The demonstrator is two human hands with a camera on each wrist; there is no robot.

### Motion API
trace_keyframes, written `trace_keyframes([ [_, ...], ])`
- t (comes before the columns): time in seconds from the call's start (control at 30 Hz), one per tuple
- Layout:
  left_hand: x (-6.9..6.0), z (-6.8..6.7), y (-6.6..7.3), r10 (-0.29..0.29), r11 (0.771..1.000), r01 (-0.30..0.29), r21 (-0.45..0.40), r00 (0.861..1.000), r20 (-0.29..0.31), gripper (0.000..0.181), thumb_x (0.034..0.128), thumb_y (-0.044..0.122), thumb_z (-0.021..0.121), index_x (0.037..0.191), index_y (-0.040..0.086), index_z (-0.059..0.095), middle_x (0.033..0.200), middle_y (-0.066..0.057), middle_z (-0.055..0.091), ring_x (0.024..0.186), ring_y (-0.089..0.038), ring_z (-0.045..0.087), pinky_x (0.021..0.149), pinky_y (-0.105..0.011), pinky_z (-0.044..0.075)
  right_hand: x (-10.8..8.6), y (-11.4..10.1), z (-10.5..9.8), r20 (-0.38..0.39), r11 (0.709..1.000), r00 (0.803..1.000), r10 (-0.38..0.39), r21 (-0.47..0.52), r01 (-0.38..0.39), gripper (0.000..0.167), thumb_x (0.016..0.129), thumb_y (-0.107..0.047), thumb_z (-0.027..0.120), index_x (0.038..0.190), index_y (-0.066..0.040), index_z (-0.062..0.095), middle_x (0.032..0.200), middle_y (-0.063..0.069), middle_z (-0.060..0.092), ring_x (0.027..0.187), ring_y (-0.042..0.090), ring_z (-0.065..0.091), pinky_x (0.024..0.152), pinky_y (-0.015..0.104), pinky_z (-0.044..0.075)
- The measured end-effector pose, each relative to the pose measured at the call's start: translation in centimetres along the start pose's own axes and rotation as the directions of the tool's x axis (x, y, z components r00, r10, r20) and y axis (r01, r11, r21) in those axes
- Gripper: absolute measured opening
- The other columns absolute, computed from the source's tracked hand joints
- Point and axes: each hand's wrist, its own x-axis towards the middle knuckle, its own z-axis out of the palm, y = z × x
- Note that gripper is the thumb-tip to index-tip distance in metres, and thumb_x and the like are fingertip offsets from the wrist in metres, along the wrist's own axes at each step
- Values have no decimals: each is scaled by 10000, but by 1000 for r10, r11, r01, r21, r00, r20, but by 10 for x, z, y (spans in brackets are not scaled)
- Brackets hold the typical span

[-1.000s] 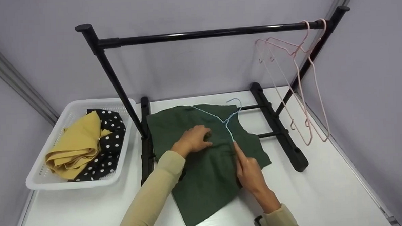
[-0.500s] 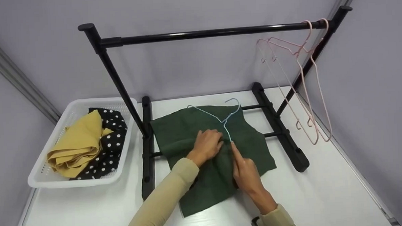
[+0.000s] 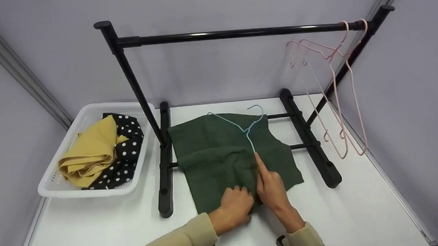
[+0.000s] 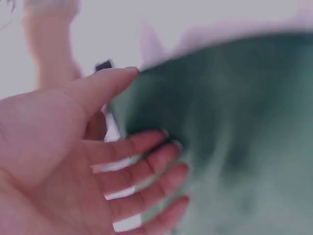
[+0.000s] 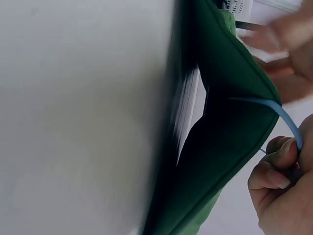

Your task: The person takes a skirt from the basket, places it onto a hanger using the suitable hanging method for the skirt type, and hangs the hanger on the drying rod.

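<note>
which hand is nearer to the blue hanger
Right. The right hand grips the blue hanger; the left hand is away from its visible part, down by the near edge of the green garment.

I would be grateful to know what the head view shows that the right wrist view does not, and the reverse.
Only the head view shows the yellow cloth, spotted cloth and pink hangers. Only the right wrist view looks inside the green garment. Both show that garment, the blue hanger, the right hand holding it and the left hand.
</note>
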Motion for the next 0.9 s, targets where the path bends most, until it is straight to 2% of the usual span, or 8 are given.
trace_keyframes([
  [0.17, 3, 22, 8, 68, 996, -65, 68, 997, -33, 158, 966, 300, 690, 956, 151, 742, 862, -7, 676, 745, -171, 649, 614, -348, 549, 1, -3, 3, -30, 998, 998, -58, -4, 58, 585, 965, 61, 589, 1525, -61, 473, 543, -46, 450, 514, 55, 351, 472, 267, 374],
  [0.33, 4, 22, 2, 218, 971, -219, -93, 976, -26, 101, 995, 210, 644, 980, 178, 738, 945, 4, 698, 854, -160, 663, 732, -381, 571, 0, -2, 5, -67, 994, 992, -105, 18, 107, 572, 970, 62, 587, 1517, -72, 490, 533, -67, 425, 502, 19, 313, 456, 233, 349],
  [0.47, 5, 18, -3, 357, 888, -361, -285, 932, -67, 142, 1054, 207, 569, 1055, 181, 708, 980, 9, 692, 886, -117, 657, 752, -315, 554, 0, -1, 4, -109, 991, 986, -129, 25, 133, 505, 978, 54, 602, 1471, -30, 533, 526, -40, 465, 477, -1, 342, 439, 225, 378],
  [0.57, 7, 14, -11, 425, 814, -431, -389, 899, -108, 152, 1054, 186, 564, 968, 168, 688, 883, 33, 665, 780, -59, 617, 671, -219, 503, 0, -1, 4, -125, 991, 985, -120, 37, 125, 420, 992, 27, 605, 1411, 0, 583, 591, 41, 594, 507, 34, 494, 493, 268, 488],
  [0.63, 9, 9, -18, 400, 813, -417, -407, 907, -131, 181, 1035, 180, 584, 884, 159, 681, 810, 36, 643, 712, -63, 586, 622, -224, 480, 1, -1, 4, -122, 993, 988, -95, 64, 103, 351, 1009, -3, 597, 1358, 16, 619, 662, 92, 664, 563, 66, 576, 545, 309, 543],
  [0.77, 16, -2, -41, 192, 896, -260, -359, 957, -216, 136, 1007, 195, 617, 923, 143, 711, 874, -3, 656, 758, -139, 639, 645, -335, 542, 0, -1, 4, -111, 991, 994, -11, 134, 26, 254, 1042, -69, 573, 1253, 30, 672, 685, 75, 677, 580, 73, 556, 552, 317, 534],
  [0.83, 22, -6, -54, 57, 932, -150, -329, 959, -276, 151, 1009, 207, 623, 1100, 130, 716, 1068, -43, 664, 909, -212, 665, 733, -412, 573, -1, 0, 4, -108, 986, 994, 37, 164, -19, 248, 1047, -90, 572, 1243, 26, 670, 656, 20, 632, 573, 64, 502, 552, 289, 501],
  [0.9, 27, -7, -66, -37, 941, -68, -330, 952, -303, 300, 1010, 213, 634, 1296, 125, 654, 1280, -77, 605, 1086, -276, 627, 845, -469, 563, -3, 0, 4, -101, 983, 993, 63, 178, -44, 264, 1041, -82, 580, 1274, 23, 644, 650, -19, 575, 579, 57, 478, 557, 273, 469],
])
